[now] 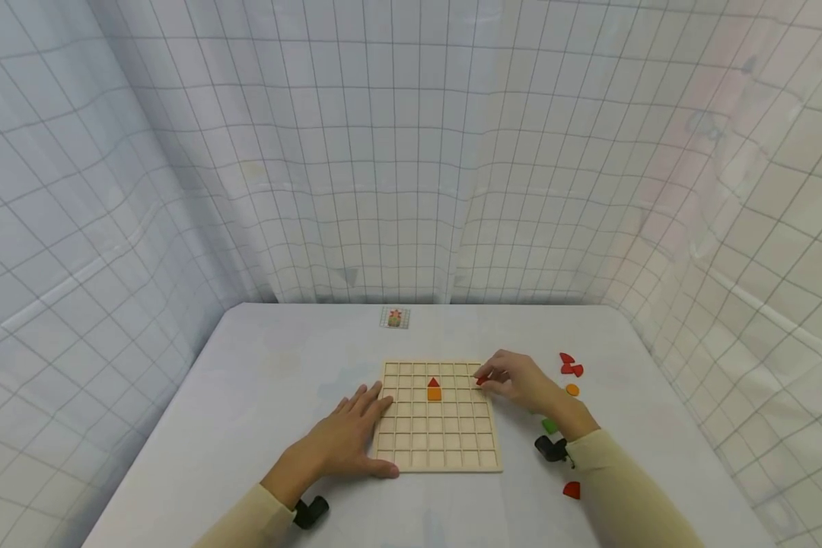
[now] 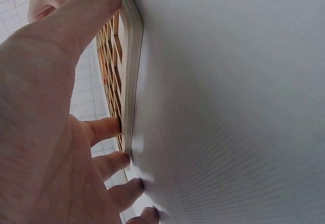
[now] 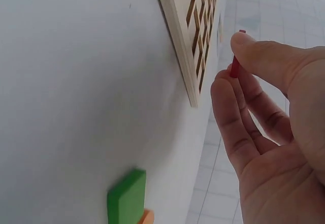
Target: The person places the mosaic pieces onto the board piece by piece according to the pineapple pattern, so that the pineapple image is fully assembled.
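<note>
White curtains (image 1: 411,152) printed with dark grid lines enclose our white tabletop (image 1: 260,396) at the back, left and right. On it lies a wooden grid board (image 1: 454,459) bearing an orange square (image 1: 434,394) and a red triangle (image 1: 434,383). Our left hand (image 1: 345,440) spreads along its left edge; our right hand (image 1: 523,380) pinches a red piece (image 1: 481,380) near its far right corner.

We can read no text, label, brand or number in any view. On the far card (image 1: 387,317) we find a coloured picture (image 1: 394,318), but it is too small for us to tell any words.
</note>
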Tool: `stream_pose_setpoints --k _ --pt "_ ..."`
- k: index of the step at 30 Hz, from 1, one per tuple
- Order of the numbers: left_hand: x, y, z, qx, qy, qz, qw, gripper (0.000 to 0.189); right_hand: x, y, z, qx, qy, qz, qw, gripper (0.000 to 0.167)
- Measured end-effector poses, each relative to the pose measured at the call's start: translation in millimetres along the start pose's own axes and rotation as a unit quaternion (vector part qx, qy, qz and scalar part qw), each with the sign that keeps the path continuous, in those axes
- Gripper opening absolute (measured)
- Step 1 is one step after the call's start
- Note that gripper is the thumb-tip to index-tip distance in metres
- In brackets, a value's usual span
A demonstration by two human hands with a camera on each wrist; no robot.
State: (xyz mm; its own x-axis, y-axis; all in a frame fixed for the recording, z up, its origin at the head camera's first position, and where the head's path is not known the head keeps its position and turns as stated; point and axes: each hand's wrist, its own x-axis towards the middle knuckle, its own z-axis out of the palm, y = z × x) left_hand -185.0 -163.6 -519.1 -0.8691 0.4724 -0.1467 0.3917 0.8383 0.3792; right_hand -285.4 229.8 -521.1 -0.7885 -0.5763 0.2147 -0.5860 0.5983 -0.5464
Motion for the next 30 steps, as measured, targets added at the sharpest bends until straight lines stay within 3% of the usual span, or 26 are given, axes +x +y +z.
stream_pose_setpoints --k 8,15,30 --pt "-1.8 2.0 -1.3 0.0 0.002 0.0 1.0 0.129 13.8 -16 12 0.03 -0.034 -0.015 0.9989 0.017" --pt "-1.3 2.3 -1.1 0.0 0.0 -0.005 1.0 0.13 27.0 -21 22 0.013 -0.064 -0.025 0.9975 0.01" --pt "2.4 -0.4 0.5 0.007 -0.005 -0.003 1.0 0.13 41.0 -21 29 0.003 -0.081 -0.06 0.9949 0.005"
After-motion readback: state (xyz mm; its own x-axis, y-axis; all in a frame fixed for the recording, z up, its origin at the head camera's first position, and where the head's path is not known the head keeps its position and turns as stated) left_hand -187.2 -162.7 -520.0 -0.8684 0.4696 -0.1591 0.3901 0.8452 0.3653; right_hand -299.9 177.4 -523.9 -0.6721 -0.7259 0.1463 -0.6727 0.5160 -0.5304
